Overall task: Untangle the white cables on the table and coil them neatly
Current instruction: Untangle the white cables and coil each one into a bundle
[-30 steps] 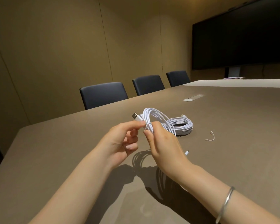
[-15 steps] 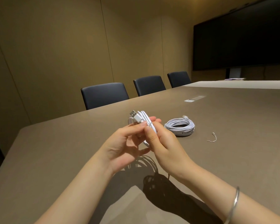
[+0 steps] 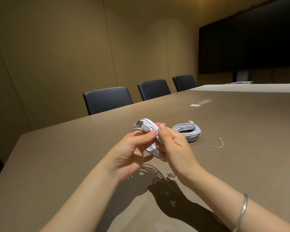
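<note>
Both hands are raised a little above the brown conference table (image 3: pixel 57 164), holding a bundle of white cable (image 3: pixel 151 149) between them. The left hand (image 3: pixel 129 153) has its thumb and forefinger pinched on the bundle just below the USB-A plug (image 3: pixel 142 125), which sticks up and to the left, its metal end bare. The right hand (image 3: pixel 175 147) is closed around the loops from the other side, thumb tip pressed against the cable next to the left forefinger, the other fingers curled behind the strands. The loops hang down between the two palms, and a small white connector (image 3: pixel 169 174) dangles beneath the right wrist, clear of the tabletop as far as I can tell. A thin silver bangle (image 3: pixel 242 213) sits on the right forearm. Just beyond the right hand a second white cable (image 3: pixel 187 130) lies flat on the table, wound into a tidy round coil with its small plug poking out at the far edge. A short white twist tie (image 3: pixel 219 143) lies on the surface to the right of that coil, apart from it. Three dark chairs (image 3: pixel 107 99) stand along the far side, and a large black screen (image 3: pixel 249 41) fills the wall at the right.
</note>
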### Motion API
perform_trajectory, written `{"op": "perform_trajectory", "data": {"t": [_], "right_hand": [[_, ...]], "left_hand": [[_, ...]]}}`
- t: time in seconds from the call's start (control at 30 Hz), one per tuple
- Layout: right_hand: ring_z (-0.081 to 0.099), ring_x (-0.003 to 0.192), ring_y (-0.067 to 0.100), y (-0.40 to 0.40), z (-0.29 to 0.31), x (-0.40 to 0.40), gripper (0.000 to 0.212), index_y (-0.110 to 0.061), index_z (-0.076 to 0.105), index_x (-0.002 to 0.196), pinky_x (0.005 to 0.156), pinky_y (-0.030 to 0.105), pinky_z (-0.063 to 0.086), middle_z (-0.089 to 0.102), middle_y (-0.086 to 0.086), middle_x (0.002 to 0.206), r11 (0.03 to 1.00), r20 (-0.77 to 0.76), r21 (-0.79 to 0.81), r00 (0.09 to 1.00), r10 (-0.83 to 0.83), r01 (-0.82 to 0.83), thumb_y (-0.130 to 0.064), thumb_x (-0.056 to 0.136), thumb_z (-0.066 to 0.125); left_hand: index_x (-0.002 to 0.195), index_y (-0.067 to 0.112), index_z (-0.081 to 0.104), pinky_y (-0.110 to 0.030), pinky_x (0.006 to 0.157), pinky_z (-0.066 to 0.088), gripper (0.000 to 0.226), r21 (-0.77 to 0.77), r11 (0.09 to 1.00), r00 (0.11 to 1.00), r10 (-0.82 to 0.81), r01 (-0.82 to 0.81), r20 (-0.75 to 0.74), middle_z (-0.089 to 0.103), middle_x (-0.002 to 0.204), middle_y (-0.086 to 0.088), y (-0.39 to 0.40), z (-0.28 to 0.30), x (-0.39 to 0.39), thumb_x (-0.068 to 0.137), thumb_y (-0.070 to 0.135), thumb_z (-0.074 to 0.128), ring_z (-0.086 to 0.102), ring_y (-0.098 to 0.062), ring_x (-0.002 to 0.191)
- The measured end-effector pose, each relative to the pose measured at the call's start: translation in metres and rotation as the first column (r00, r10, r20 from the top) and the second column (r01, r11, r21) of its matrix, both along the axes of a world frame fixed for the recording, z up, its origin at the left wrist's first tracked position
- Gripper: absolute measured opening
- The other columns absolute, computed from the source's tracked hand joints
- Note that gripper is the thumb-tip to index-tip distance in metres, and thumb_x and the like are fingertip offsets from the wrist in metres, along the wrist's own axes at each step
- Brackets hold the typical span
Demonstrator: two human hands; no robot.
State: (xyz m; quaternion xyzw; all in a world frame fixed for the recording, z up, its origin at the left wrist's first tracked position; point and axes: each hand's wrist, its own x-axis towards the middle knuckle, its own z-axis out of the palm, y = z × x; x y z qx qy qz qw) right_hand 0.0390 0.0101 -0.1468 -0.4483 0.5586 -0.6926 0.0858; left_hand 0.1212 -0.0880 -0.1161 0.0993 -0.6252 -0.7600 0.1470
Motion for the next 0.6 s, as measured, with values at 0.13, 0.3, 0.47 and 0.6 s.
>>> {"op": "perform_trajectory", "data": {"t": [0.13, 0.3, 0.47, 0.6], "right_hand": [[0.04, 0.045, 0.002, 0.004, 0.006, -0.004, 0.044, -0.016, 0.06, 0.075, 0.045, 0.015, 0.031, 0.044, -0.012, 0.046, 0.999, 0.162, 0.035, 0.987, -0.013, 0.007, -0.031, 0.105, 0.032], [0.028, 0.041, 0.007, 0.012, 0.015, -0.02, 0.058, -0.009, 0.061, 0.07, 0.043, 0.019, 0.024, 0.035, -0.007, 0.046, 0.986, 0.255, 0.163, 0.967, -0.003, -0.04, -0.043, 0.104, 0.029], [0.026, 0.04, 0.012, 0.012, 0.016, -0.008, 0.07, -0.02, 0.049, 0.044, 0.049, 0.028, 0.014, 0.032, -0.001, 0.045, 0.97, 0.223, 0.184, 0.968, 0.115, -0.158, -0.058, 0.098, 0.026], [0.035, 0.039, 0.01, 0.015, 0.016, -0.014, 0.072, -0.015, 0.047, 0.049, 0.046, 0.023, 0.023, 0.038, 0.002, 0.047, 0.95, 0.204, 0.247, 0.969, 0.143, -0.192, -0.066, 0.093, 0.021]], "left_hand": [[0.091, 0.012, 0.078, -0.048, 0.1, 0.045, 0.034, -0.376, 0.926, 0.989, 0.081, -0.03, 0.122, 0.077, 0.096, -0.002, -0.006, 0.01, 0.002, 0.08, 0.043, 0.069, 0.071, -0.012, 0.094], [0.085, 0.021, 0.071, -0.021, 0.071, 0.053, 0.037, -0.833, 0.387, 0.898, 0.356, -0.395, -0.26, 0.07, 0.082, 0.011, -0.023, 0.027, 0.017, 0.069, 0.054, 0.074, 0.065, -0.004, 0.079], [0.131, 0.035, 0.053, -0.027, 0.099, 0.047, 0.077, -0.988, 0.123, 0.996, 0.018, -0.093, -0.092, 0.057, 0.121, 0.025, 0.0, 0.03, 0.016, 0.066, 0.076, 0.052, 0.053, 0.007, 0.111], [0.101, 0.023, 0.069, -0.02, 0.063, 0.053, 0.068, -0.997, 0.077, 0.998, 0.059, -0.006, -0.001, 0.068, 0.08, 0.009, 0.002, 0.02, 0.011, 0.068, 0.076, 0.043, 0.064, -0.007, 0.07]]}}
